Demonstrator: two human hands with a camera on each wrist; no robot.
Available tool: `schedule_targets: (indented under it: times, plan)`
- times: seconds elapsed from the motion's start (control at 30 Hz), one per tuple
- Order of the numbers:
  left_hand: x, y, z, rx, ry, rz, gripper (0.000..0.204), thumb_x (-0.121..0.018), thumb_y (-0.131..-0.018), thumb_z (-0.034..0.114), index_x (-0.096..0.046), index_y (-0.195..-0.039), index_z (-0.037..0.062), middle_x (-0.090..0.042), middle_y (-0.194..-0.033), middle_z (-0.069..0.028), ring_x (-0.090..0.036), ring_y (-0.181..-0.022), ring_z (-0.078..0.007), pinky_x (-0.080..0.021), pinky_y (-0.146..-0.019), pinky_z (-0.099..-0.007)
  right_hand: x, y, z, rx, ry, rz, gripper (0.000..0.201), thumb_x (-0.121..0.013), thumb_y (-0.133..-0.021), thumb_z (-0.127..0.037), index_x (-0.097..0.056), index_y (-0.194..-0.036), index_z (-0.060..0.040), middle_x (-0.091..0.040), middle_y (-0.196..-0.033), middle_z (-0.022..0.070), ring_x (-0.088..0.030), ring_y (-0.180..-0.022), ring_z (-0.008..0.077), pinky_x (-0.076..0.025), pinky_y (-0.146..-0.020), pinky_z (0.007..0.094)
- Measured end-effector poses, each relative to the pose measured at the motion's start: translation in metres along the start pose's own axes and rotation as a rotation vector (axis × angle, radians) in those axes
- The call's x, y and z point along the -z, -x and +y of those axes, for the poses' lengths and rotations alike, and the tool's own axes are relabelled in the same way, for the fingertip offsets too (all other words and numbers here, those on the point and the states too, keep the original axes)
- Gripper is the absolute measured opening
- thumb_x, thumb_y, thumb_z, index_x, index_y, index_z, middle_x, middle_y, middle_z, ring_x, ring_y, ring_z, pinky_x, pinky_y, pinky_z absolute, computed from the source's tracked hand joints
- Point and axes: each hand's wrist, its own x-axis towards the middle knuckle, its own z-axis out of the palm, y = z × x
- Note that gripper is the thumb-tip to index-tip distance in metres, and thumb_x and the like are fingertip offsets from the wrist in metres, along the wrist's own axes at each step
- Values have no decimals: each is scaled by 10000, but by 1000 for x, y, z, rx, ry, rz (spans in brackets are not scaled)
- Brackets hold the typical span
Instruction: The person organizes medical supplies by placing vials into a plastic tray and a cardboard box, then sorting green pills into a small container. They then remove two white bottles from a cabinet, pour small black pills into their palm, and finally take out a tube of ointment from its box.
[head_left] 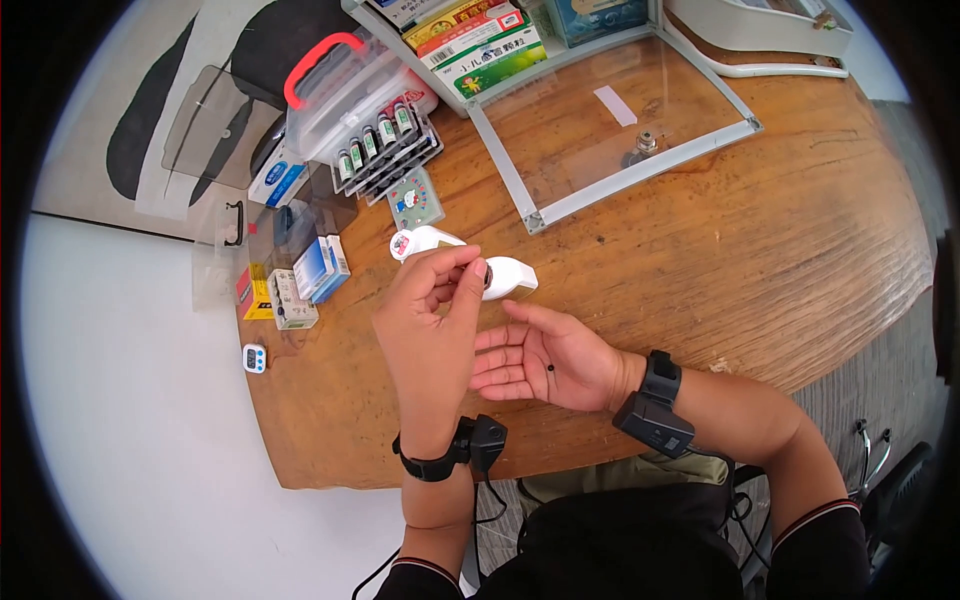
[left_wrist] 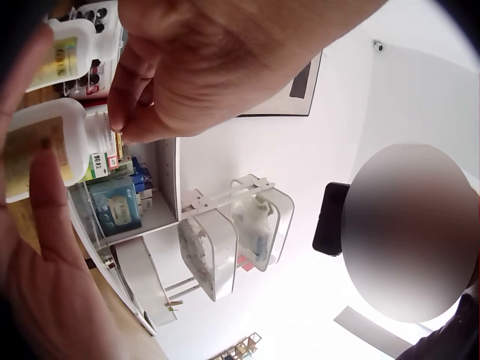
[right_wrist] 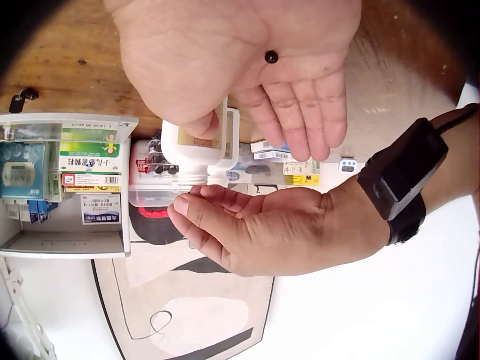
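Note:
My right hand point(head_left: 580, 362) lies palm up with loosely extended fingers, a small black pill point(head_left: 551, 368) resting on its palm. Beyond it, a white bottle point(head_left: 513, 277) with a yellowish label stands upright; the left wrist view shows its threaded, uncapped neck point(left_wrist: 97, 133). Over that mouth, my left hand point(head_left: 425, 310) brings thumb and forefinger together, fingertips right at the rim; I cannot tell whether something is between them. The other left fingers are curled. Beside this bottle is a second white bottle point(head_left: 425, 240), capped, a pink print on its top.
An open cabinet point(head_left: 600, 205) full of medicine boxes point(head_left: 495, 62) stands at the back. Left of it are a clear case with a red handle point(head_left: 325, 65), racked vials point(head_left: 370, 145) and a pill organizer point(head_left: 415, 200). Small boxes point(head_left: 292, 298) and a timer point(head_left: 255, 358) are by the left edge.

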Motion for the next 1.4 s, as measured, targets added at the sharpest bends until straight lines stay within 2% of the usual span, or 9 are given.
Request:
schedule_targets:
  times: [0.4,0.5,0.57,0.63,0.83,0.9,1.07,1.23,1.4]
  plan:
    - [5,8,-3,-162,-133,60,151,-730,-898,52,-734,-1041,2,-704,-930,-86,-640,-755,-147,-496,-670,-270,-2,1,-1,8,28,14,605,-416,-1069,-507,-560,-1279,42,-659,-1207,208,-659,-1156,298,-532,-1031,420]
    - [7,33,7,-40,-228,51,158,-736,-893,56,-738,-1046,19,-704,-942,-72,-621,-739,-136,-483,-642,-269,-4,-1,-1,8,21,16,626,-407,-1068,-524,-560,-1279,44,-659,-1207,205,-657,-1157,290,-528,-1031,399]
    - [8,56,16,-60,-338,-11,172,-754,-877,77,-736,-1042,32,-702,-974,-84,-634,-723,-167,-498,-621,-303,-8,3,0,27,29,12,641,-402,-1065,-539,-557,-1285,42,-658,-1211,203,-657,-1155,285,-524,-1030,385]
    - [3,75,18,-58,-414,-290,149,-756,-868,73,-725,-1003,18,-682,-865,-80,-673,-766,-207,-522,-718,-332,-8,5,1,39,34,6,656,-398,-1062,-555,-553,-1290,40,-657,-1216,201,-657,-1153,280,-520,-1030,371]
    - [-6,85,-8,-143,-473,-361,121,-711,-871,38,-710,-989,9,-677,-970,-134,-663,-870,-353,-524,-747,-404,-1,1,1,-5,46,6,673,-374,-1065,-567,-558,-1315,29,-657,-1232,198,-638,-1175,268,-510,-1028,366]
    - [-9,84,-8,-163,-517,-301,118,-703,-873,34,-708,-988,8,-677,-968,-138,-664,-867,-355,-523,-746,-404,0,0,2,9,98,8,674,-369,-1068,-554,-579,-1315,37,-648,-1264,214,-589,-1258,322,-461,-1091,420]
    - [-5,80,-6,-183,-606,-278,117,-696,-889,45,-710,-998,5,-682,-963,-141,-670,-853,-315,-521,-727,-388,-3,3,4,9,115,26,668,-367,-1069,-556,-560,-1334,27,-658,-1251,186,-628,-1197,280,-492,-1054,391]
    - [9,43,15,-147,-481,101,133,-703,-925,86,-736,-1042,31,-697,-985,-79,-660,-838,-185,-510,-685,-312,-7,2,2,4,90,-10,661,-378,-1064,-564,-550,-1337,14,-662,-1242,164,-650,-1154,249,-511,-1036,387]
    - [5,13,-8,-260,-480,99,138,-706,-925,89,-744,-1052,49,-691,-961,-73,-662,-850,-216,-514,-712,-328,-1,-1,-1,-29,107,18,642,-397,-1055,-575,-563,-1304,-7,-662,-1209,151,-655,-1134,254,-523,-1019,403]
